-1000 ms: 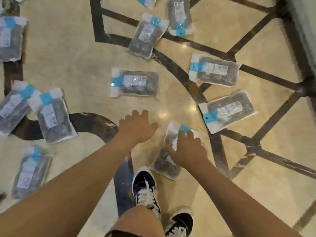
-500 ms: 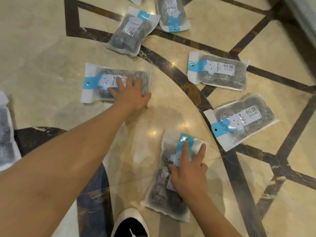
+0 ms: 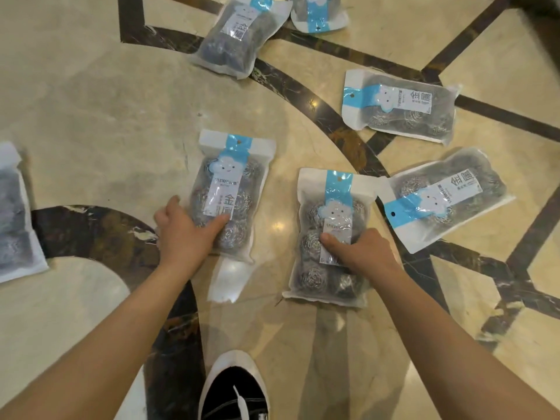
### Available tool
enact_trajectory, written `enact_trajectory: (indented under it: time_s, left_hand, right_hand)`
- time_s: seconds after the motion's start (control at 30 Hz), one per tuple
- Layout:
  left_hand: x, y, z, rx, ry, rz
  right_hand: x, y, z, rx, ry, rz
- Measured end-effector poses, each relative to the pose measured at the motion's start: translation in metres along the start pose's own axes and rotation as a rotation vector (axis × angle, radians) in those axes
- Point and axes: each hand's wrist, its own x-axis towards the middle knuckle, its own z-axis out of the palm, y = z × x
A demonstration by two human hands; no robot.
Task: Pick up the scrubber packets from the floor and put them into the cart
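1. Polished beige marble floor with dark brown inlaid bands fills the view; scrubber packets lie scattered across it.
2. Two bare forearms reach down from the lower corners toward the middle of the floor.
3. Left clear plastic packet of steel-wool scrubbers with a blue-and-white header card lies on the floor, header pointing away from the person. The left hand grips its lower left part, thumb laid over the front and fingers along the left edge.
4. Right packet of the same kind lies just beside it, also on the floor. The right hand holds its lower right part, thumb pressed on the label; the fingers are hidden at the packet's right edge.
5. Another packet lies tilted just right of the right-hand one, their edges touching or nearly so; a further one lies beyond it.
6. Two more packets sit at the top; one grey packet is cut off at the left edge.
7. Black-and-white sneaker stands at the bottom centre.
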Motion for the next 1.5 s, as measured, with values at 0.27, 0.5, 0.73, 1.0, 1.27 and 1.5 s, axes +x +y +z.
enact_trajectory:
  time_s: [0.27,0.5,0.73,1.0,1.27,1.5]
  left_hand:
    - [-0.006,0.032,0.004,-0.386,-0.294,-0.209]
    - [-0.079,0.076,-0.058,-0.305,-0.349,-0.196]
    - [-0.168,0.143,-0.178,-0.486,-0.330,-0.212]
    - [-0.301,0.235,-0.384,-0.562,-0.223,-0.131]
    - [-0.461,0.268,-0.583,-0.803,-0.015,-0.193]
    - [-0.603,0.225,-0.702,-0.960,0.191,-0.299]
  right_hand:
    - [-0.023,-0.007,0.008,0.477,-0.003,-0.036]
    - [-0.099,0.001,-0.043,0.637,0.018,-0.036]
    - [-0.224,-0.026,-0.157,0.696,0.029,-0.190]
    - [-0.412,-0.090,-0.311,0.549,0.045,-0.486]
    - [-0.616,-0.147,-0.417,0.563,-0.099,-0.707]
    - [-0.762,-0.183,-0.412,0.374,-0.274,-0.820]
